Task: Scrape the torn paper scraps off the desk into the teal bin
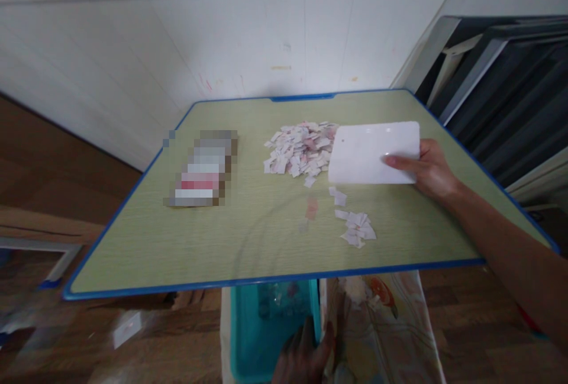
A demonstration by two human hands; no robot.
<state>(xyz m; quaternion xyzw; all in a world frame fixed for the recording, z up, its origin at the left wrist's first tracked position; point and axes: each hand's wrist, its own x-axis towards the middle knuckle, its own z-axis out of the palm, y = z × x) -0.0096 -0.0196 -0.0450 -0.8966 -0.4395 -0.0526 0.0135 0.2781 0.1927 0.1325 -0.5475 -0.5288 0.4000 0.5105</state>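
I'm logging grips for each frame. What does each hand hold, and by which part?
The right hand grips the white card at its right edge. The left hand holds the teal bin by its rim.

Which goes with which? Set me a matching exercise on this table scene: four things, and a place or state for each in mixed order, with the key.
Things:
1. white card
2. large heap of paper scraps
3. small cluster of scraps
4. teal bin

Places or states:
A. below the table's near edge, touched by the left hand
B. near the table's front edge, apart from the heap
C. held at its right end by the right hand
D. just left of the card, mid-table

Pairs: 1-C, 2-D, 3-B, 4-A
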